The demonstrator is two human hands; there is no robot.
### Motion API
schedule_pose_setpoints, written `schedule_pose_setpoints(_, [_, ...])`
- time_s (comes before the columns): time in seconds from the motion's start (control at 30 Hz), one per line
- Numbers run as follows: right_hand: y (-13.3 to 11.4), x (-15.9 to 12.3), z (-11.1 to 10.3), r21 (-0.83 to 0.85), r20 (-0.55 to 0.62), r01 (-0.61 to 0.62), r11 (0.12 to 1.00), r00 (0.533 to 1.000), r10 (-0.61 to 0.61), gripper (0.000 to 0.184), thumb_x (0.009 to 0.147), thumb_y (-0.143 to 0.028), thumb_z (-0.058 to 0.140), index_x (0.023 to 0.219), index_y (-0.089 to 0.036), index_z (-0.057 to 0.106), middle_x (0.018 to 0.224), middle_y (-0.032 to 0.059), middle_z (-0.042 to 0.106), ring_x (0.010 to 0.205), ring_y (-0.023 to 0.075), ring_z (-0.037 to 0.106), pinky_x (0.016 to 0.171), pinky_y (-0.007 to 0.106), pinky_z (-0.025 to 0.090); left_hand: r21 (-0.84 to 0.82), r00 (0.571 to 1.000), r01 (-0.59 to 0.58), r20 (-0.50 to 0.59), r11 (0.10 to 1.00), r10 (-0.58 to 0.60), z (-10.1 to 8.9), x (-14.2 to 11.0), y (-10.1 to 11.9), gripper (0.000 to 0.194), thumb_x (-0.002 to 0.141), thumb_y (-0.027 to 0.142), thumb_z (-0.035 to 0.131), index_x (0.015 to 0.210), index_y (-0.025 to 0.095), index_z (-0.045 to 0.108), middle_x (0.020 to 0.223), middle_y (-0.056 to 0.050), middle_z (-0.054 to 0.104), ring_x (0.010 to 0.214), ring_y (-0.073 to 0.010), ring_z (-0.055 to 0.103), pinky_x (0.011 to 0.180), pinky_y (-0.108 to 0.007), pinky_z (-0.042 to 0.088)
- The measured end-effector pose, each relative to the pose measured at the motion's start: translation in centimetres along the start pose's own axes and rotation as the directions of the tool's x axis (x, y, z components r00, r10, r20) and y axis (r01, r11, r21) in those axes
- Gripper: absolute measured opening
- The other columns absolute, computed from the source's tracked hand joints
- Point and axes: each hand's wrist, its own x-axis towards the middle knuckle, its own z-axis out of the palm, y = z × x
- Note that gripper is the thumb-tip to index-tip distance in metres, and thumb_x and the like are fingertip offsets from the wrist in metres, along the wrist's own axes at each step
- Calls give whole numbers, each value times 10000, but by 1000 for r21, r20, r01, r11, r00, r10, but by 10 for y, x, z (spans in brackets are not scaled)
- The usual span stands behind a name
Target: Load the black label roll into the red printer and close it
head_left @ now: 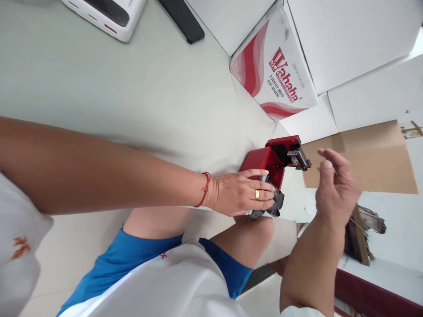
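My left hand (246, 193), with a gold ring and a red cord at the wrist, is closed over a red tape dispenser (271, 160). It presses the dispenser down at the edge of the pale table (139, 97), just above my knee. The dispenser's black and metal head (299, 158) points to the right. My right hand (333, 185) is raised just right of that head, not touching it. Its fingers are loosely curled and apart, and I see nothing in them.
A red and white carton printed "Wahaha" (277, 75) stands beyond the dispenser among plain white cartons (346, 35). A flat brown cardboard sheet (366, 163) lies behind my right hand. A white device (105, 15) and a black slab (181, 20) lie at the table's far side.
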Motion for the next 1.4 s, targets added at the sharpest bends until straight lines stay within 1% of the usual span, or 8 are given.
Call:
schedule_pose_setpoints(0.07, [15, 6, 11, -123, 61, 64, 990, 997, -56, 633, 1101, -632, 543, 1548, -207, 684, 1513, 167, 717, 1416, 315, 669, 1232, 563, 522, 119, 992, -74, -95, 990, 85, 4, -1, -2, 400, 1026, 166, 601, 1387, 217, 765, 1528, -92, 767, 1492, -269, 675, 1439, -548, 343])
schedule_pose_setpoints(0.17, [29, 7, 25, -177, 213, 57, 983, 977, -19, 759, 1076, -723, 494, 1579, -176, 651, 1549, 205, 692, 1488, 353, 635, 1262, 612, 502, 255, 957, -151, -206, 955, 206, 8, -2, -4, 357, 1041, 164, 582, 1321, 200, 800, 1449, -90, 812, 1448, -248, 706, 1413, -502, 400])
schedule_pose_setpoints(0.33, [11, -21, 12, -164, 246, -17, 986, 967, 57, 570, 1097, -643, 542, 1400, -230, 793, 1343, 133, 823, 1404, 338, 727, 1226, 567, 567, 343, 928, -185, -248, 921, 279, 9, -2, -4, 345, 1063, 154, 546, 1250, 214, 831, 1429, -69, 823, 1464, -243, 696, 1405, -514, 416])
schedule_pose_setpoints(0.47, [-8, -43, -8, -192, 437, 144, 971, 898, -46, 418, 1100, -448, 583, 1368, -243, 830, 1316, 92, 835, 1277, 295, 803, 1077, 423, 672, 311, 931, -180, -253, 933, 264, 8, -2, -4, 329, 1048, 155, 579, 1259, 209, 825, 1425, -74, 824, 1475, -250, 689, 1429, -520, 377])
schedule_pose_setpoints(0.6, [-15, -46, -14, -284, 514, 319, 904, 847, -137, 416, 1087, -291, 525, 1333, -207, 850, 1167, 90, 866, 960, 257, 873, 787, 324, 694, 258, 947, -157, -235, 953, 219, 8, -3, -6, 351, 970, 141, 695, 1297, 208, 803, 1462, -97, 803, 1509, -268, 665, 1441, -534, 352])
schedule_pose_setpoints(0.8, [-23, -37, -10, -360, 527, 474, 803, 814, -244, 406, 1048, -206, 522, 1211, -186, 894, 835, 64, 856, 618, 218, 802, 551, 277, 535, 153, 972, -96, -198, 983, 126, 6, -4, -5, 436, 1005, 152, 627, 1419, 250, 726, 1541, -79, 758, 1543, -251, 635, 1468, -552, 268])
schedule_pose_setpoints(1.03, [-29, -44, -5, -351, 520, 565, 746, 781, -347, 415, 1029, -104, 506, 1226, -125, 871, 1014, 71, 881, 701, 167, 825, 585, 232, 515, -100, 947, 150, -270, 984, -172, -4, -4, -16, 746, 846, 56, 572, 1588, 124, 534, 1591, -218, 687, 1588, -350, 582, 1400, -686, 295])
schedule_pose_setpoints(1.4, [-26, -52, 3, -404, 461, 558, 724, 808, -366, 401, 1006, -97, 512, 1183, -103, 872, 867, 75, 860, 574, 162, 750, 529, 258, 432, -162, 913, 271, -268, 949, -307, -6, 13, -28, 544, 942, 2, 542, 1443, 185, 652, 1373, -127, 828, 1354, -267, 757, 1187, -476, 516])
